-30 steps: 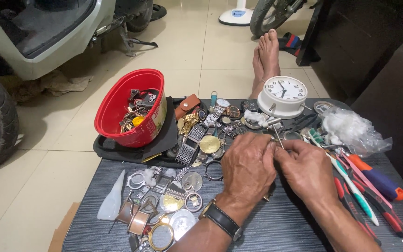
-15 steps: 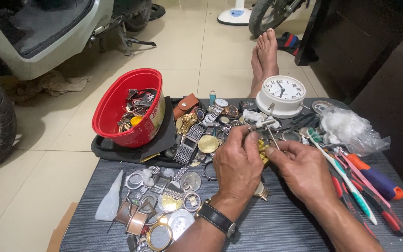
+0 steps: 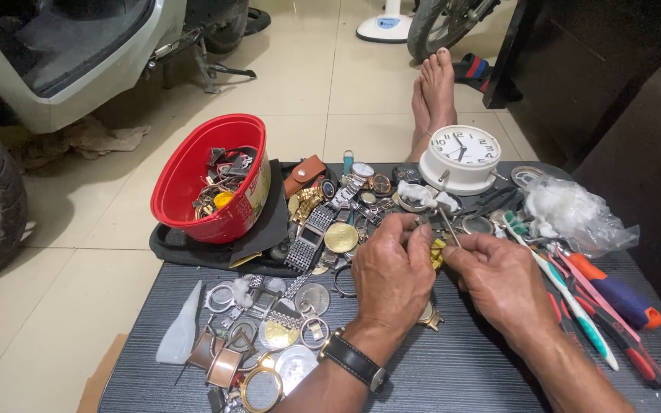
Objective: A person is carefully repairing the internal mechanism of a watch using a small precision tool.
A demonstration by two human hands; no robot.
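Both hands meet over the middle of a dark ribbed counter [image 3: 453,382] strewn with watch parts. The left hand [image 3: 393,271], with a black-strapped wristwatch [image 3: 353,359] on its wrist, is curled with its fingertips pinched on a small yellow part [image 3: 437,252], most of which the fingers hide. The right hand [image 3: 503,279] pinches a thin metal tool [image 3: 447,226], its shaft rising tilted up and to the left from the fingertips, its lower end right at the yellow part; whether tip and part touch cannot be told. The two hands lie close together, fingertips nearly meeting. Beyond them stands a round white clock [image 3: 464,157], with a wad of white stuff in a clear plastic bag [image 3: 575,214] to its right. To the right of the right hand lie a white and green toothbrush [image 3: 568,298] and a blue-handled screwdriver with an orange cap [image 3: 617,294]. To the left, a red plastic bowl [image 3: 193,180] full of small pieces sits tilted on a black tray [image 3: 185,248]. Loose watch cases, backs and metal bands [image 3: 269,321] spread in front of the tray, with a white plastic shard [image 3: 179,336] at the counter's left edge. Bare feet [image 3: 434,95] rest on the tiled floor [image 3: 323,99] beyond the counter.
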